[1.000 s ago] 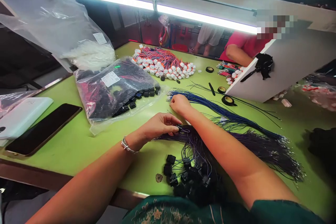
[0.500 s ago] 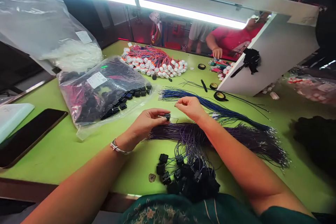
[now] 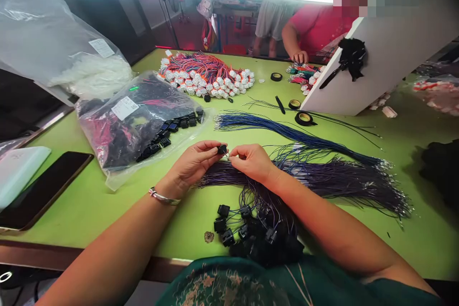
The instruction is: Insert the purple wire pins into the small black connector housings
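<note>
My left hand (image 3: 193,165) pinches a small black connector (image 3: 222,149) between thumb and fingers. My right hand (image 3: 251,161) is closed in a pinch right beside it, holding a thin wire end at the connector. Both hands hover over a bundle of purple wires (image 3: 322,181) lying across the green table (image 3: 89,201). A bundle of blue wires (image 3: 272,126) lies just beyond. A heap of black connectors with wires attached (image 3: 258,236) sits at the near edge, in front of my body.
A plastic bag of black connectors (image 3: 136,119) lies to the left, a bag of white parts (image 3: 82,74) behind it. A phone (image 3: 39,191) and white box (image 3: 17,169) sit far left. Red-wired white connectors (image 3: 208,76), tape rolls (image 3: 304,118), a white board (image 3: 376,67); another person's hand (image 3: 299,56) beyond.
My right hand drew back from the blue wire bundle with a wire and came up against the left hand, which lifted the black connector off the purple bundle. The camera view tilted downward.
</note>
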{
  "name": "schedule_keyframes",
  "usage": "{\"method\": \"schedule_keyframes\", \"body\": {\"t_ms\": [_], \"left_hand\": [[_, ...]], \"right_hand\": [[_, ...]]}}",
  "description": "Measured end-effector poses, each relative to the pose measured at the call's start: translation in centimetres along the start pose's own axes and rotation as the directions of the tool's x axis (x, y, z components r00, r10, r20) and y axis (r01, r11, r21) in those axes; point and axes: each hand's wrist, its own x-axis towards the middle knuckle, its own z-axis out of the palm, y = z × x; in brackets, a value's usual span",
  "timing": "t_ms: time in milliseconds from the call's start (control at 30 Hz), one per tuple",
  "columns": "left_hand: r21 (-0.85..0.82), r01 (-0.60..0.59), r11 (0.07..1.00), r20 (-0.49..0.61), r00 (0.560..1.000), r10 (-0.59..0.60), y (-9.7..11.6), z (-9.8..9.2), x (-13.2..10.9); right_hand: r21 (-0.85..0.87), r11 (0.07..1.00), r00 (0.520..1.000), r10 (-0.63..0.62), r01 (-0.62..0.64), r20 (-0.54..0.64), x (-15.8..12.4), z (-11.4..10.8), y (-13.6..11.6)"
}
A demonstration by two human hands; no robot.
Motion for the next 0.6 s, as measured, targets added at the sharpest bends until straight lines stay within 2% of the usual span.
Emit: {"method": "schedule_keyframes", "body": {"t_ms": [167, 333, 600], "left_hand": [[-0.024, 0.019, 1.0, 0.03, 0.999, -0.019, 0.07, -0.07, 0.0], [-0.003, 0.017, 1.0, 0.044, 0.999, -0.017, 0.07, 0.0, -0.08], [0.039, 0.005, 0.999, 0.065, 0.998, -0.007, 0.18, -0.07, -0.19]], "right_hand": [[0.044, 0.999, 0.995, 0.013, -0.008, -0.1, 0.34, -0.57, -0.15], [-0.06, 0.998, 0.997, -0.012, 0.007, -0.078, 0.22, -0.54, -0.53], [-0.03, 0.999, 0.994, -0.023, 0.02, -0.109, -0.03, -0.56, -0.49]]}}
